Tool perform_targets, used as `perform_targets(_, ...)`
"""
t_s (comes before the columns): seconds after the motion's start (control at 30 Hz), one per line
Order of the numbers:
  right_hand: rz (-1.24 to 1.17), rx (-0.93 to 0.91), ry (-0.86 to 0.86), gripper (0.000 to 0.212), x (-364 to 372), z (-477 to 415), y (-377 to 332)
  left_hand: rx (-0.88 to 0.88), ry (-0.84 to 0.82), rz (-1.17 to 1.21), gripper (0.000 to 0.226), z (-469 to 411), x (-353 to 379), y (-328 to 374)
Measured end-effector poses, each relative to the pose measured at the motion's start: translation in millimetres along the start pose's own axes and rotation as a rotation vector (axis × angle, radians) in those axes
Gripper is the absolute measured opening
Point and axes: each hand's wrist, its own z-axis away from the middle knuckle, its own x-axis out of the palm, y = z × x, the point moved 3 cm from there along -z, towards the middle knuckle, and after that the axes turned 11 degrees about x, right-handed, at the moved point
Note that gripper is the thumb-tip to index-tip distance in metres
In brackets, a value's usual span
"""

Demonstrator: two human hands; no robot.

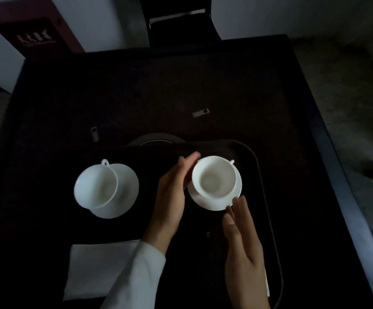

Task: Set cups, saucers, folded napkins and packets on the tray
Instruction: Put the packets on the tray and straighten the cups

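the right-hand white china cup point(213, 177) sits on its round white saucer point(205, 202) on the dark tray point(268, 197); left hand point(172, 197) and right hand point(243, 237) flank it, fingers apart, just nudging it straight, it seems. next, likely the folded white napkin point(92, 270), then the small packets point(201, 113) on the counter point(136, 97)

Cups point(214, 178), saucers point(126, 192): white glazed ceramic, smooth, glossy. Napkin point(96, 268): white, matt, paper or cloth, cannot tell. Tray point(268, 208): black, matt, smooth rim. Desk point(158, 92): dark, matt covering. Sleeve point(141, 277): white cloth.
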Motion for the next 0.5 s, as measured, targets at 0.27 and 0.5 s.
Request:
perform_targets(0.27,0.148,-0.044,-0.093,0.055,3,-3,-2,0.082,0.041,-0.056,0.03,6,1,-4)
perform_targets(0.5,0.222,-0.075,-0.149,0.063,0,-7,-9,0.09,0.046,-0.018,0.029,18,-1,-10)
